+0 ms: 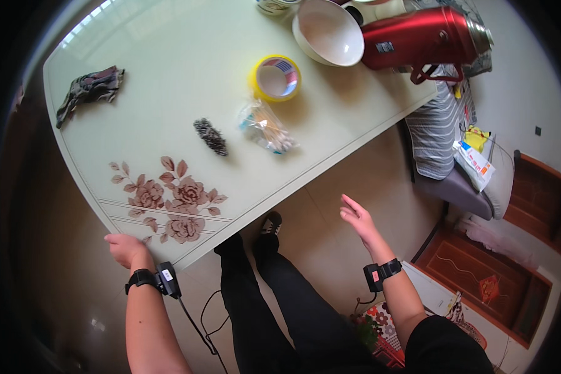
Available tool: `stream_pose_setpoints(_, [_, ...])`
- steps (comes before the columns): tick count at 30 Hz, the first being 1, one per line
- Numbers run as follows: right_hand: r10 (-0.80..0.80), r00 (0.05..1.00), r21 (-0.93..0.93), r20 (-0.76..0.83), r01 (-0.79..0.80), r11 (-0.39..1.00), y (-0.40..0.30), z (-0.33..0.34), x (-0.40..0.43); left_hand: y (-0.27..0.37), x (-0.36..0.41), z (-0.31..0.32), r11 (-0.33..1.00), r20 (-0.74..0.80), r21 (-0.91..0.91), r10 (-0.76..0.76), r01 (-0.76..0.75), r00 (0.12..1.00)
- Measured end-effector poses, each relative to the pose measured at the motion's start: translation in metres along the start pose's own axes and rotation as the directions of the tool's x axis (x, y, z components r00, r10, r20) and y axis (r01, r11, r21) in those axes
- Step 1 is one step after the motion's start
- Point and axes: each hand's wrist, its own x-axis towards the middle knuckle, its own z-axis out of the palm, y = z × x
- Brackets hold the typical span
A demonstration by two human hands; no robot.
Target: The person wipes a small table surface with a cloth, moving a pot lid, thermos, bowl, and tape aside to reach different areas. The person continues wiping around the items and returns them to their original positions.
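Note:
My left hand [126,248] is at the near left corner of the pale glass-topped table [168,131], its fingers partly hidden, so I cannot tell whether it grips the edge. Over the floor, right of the table's near edge, my right hand [357,217] is held out with nothing in it. On the table lie a dark metal scouring pad [210,136], a clear plastic bag of cotton swabs [267,127] and a roll of yellow tape [276,78]. A crumpled dark patterned cloth [89,91] rests near the left edge.
At the table's far side are a white bowl [328,32], a red vacuum flask [416,39] lying across the view and a printed tub [276,5]. A grey sofa [453,187] bearing a white packet [474,164] stands to the right. Black cables hang from my wrist devices.

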Motion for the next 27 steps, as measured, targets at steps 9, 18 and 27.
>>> stream_pose_setpoints(9, [0.000, 0.994, 0.394, -0.106, 0.042, 0.918, -0.008, -0.014, -0.021, 0.005, 0.000, -0.002, 0.997, 0.002, -0.072, -0.029, 0.029, 1.000])
stream_pose_setpoints(18, [-0.388, 0.918, 0.091, 0.086, 0.380, 0.920, -0.086, 0.028, -0.031, 0.002, 0.007, 0.001, 0.999, -0.004, -0.023, -0.025, 0.025, 1.000])
stream_pose_setpoints(27, [-0.618, 0.566, -0.418, 0.546, 0.823, 0.385, -0.248, 0.146, -0.009, -0.001, -0.001, 0.003, 1.000, 0.017, 0.001, -0.026, 0.026, 1.000])
